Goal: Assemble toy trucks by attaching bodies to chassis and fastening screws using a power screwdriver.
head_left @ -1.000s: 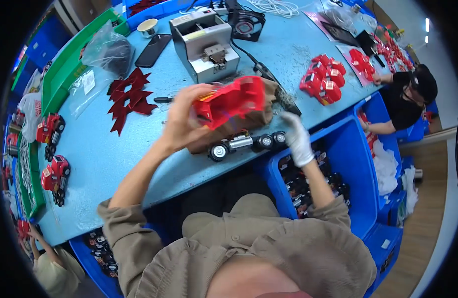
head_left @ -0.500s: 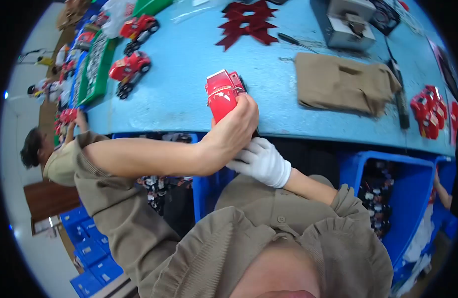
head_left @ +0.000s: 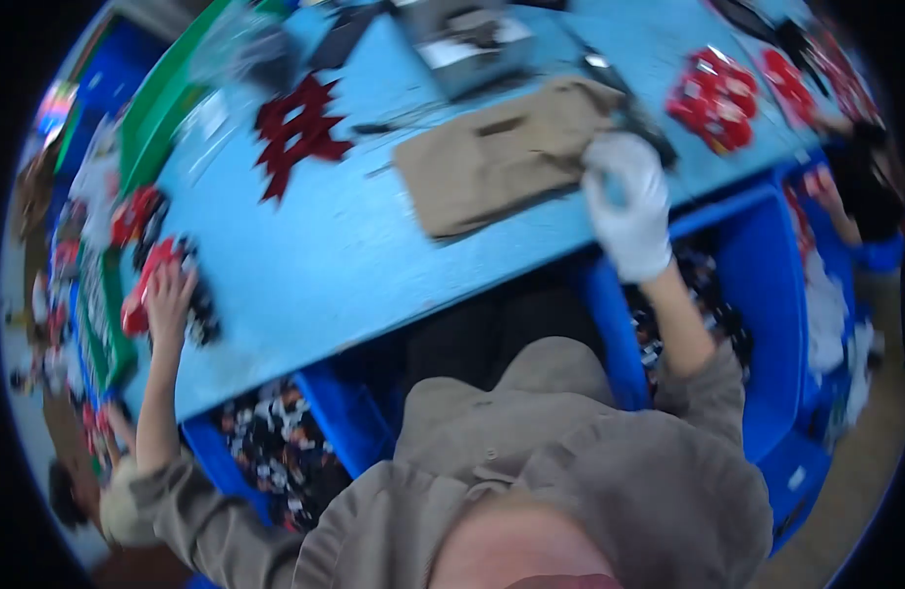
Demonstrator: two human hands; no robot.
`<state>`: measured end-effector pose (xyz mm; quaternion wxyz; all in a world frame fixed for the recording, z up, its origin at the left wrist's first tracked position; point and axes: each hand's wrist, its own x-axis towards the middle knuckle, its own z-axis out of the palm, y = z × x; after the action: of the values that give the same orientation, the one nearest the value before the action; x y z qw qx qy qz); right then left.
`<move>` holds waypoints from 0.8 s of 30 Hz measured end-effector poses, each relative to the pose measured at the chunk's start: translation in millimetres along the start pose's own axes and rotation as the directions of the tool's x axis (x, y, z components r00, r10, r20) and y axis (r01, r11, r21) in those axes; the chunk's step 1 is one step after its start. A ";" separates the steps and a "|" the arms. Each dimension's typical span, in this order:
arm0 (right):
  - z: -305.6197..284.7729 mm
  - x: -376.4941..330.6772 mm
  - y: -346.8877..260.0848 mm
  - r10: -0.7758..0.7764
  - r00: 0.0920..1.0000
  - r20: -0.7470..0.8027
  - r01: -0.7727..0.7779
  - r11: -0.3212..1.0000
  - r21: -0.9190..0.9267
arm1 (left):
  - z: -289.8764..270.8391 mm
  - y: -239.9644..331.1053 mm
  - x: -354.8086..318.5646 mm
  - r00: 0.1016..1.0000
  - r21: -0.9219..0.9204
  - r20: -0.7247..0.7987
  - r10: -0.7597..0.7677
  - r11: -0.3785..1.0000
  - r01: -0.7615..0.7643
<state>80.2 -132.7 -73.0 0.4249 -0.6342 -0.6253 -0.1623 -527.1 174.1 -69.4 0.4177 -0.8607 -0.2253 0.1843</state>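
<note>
While your left hand stretches far out to the side with its bare fingers spread flat, it lies on top of a red toy car with dark wheels, pressing on it rather than closing round it; motion blur smears the car's outline, so you cannot tell how firmly the fingers hold. Just beyond that hand a second red toy car stands on the same blue table, whose painted top looks smooth and slightly scuffed. Your right hand, covered by a white knit glove, is half curled with its fingertips resting on the near corner of a tan folded cloth, soft and creased; whether it pinches the fabric is not clear. To the left of that hand, past the cloth, lies a dark red star-shaped plastic piece with jagged points. Up and to the right of the glove sits a cluster of red toy shells, glossy and rounded. Below your right wrist a blue plastic bin holds small dark parts, too blurred to name. A grey boxy machine is cut off at the top edge.
</note>
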 end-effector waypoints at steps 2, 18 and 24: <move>-34.4 8.8 83.4 0.072 0.988 -0.136 -0.117 0.928 -0.355 | -14.3 2.7 0.5 0.993 0.002 0.076 -0.085 0.996 0.085; -97.7 27.2 16.1 0.407 0.785 0.467 -0.616 0.434 0.658 | -389.9 180.6 256.0 0.840 -0.722 -0.239 -0.488 -0.489 -0.489; -157.7 -156.2 125.1 0.914 0.401 -0.065 -0.912 0.405 0.071 | -366.3 169.4 308.2 0.780 -0.900 -0.359 -0.512 -0.032 -0.435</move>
<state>222.1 -334.2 -137.6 0.4809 -0.8589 -0.1596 0.0739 -46.4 15.0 -31.4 -0.2819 -0.8805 -0.1595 -0.3461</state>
